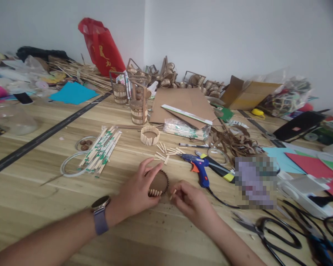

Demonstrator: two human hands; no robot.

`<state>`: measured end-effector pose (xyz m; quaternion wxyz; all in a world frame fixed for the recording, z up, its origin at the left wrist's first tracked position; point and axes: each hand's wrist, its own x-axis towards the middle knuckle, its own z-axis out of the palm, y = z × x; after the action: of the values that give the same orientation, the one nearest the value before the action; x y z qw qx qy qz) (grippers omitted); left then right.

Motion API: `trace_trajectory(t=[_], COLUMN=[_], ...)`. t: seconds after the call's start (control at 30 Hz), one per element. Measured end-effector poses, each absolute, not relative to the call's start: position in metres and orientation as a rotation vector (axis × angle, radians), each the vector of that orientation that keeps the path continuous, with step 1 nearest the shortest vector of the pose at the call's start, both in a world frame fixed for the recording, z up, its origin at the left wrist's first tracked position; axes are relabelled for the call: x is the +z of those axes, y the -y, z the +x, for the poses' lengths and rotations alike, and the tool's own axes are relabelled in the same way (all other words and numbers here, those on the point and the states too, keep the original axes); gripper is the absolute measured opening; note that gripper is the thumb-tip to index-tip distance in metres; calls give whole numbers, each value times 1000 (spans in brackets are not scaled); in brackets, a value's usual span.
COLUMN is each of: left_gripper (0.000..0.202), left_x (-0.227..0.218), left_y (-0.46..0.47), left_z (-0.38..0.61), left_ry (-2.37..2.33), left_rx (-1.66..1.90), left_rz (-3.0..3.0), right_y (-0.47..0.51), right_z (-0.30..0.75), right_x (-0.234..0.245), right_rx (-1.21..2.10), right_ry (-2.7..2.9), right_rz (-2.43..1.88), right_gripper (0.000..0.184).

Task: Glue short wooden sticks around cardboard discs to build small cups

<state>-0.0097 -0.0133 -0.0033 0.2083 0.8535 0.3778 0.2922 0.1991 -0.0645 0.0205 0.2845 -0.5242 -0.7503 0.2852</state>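
No word or number can be read. Gold print marks the red bag (102, 46) far beyond the left hand (138, 192), but its characters are too blurred to make out. Green print on the wrapped chopsticks (101, 149) just beyond and left of that hand, and on the white sleeve (186, 114) beyond the right hand (192, 201), is too small to read.

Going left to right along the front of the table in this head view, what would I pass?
Clear tape ring → wrapped chopsticks → left hand → cardboard disc → short stick → right hand → black scissors.
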Motion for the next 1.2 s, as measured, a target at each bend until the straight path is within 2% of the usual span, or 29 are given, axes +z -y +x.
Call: trace_trajectory(t=[0.1,1.2], left_gripper=[93,90], left_x=[-4,-1], left_y=[13,15], left_z=[-9,-7], left_ry=[-1031,-961], left_rx=[804,790], left_rz=[2390,2370], right_y=[66,60], right_z=[194,185], right_x=[18,8], right_rx=[821,474], right_ry=[1974,2165], right_rz=[-1410,-1150], right_gripper=[13,15])
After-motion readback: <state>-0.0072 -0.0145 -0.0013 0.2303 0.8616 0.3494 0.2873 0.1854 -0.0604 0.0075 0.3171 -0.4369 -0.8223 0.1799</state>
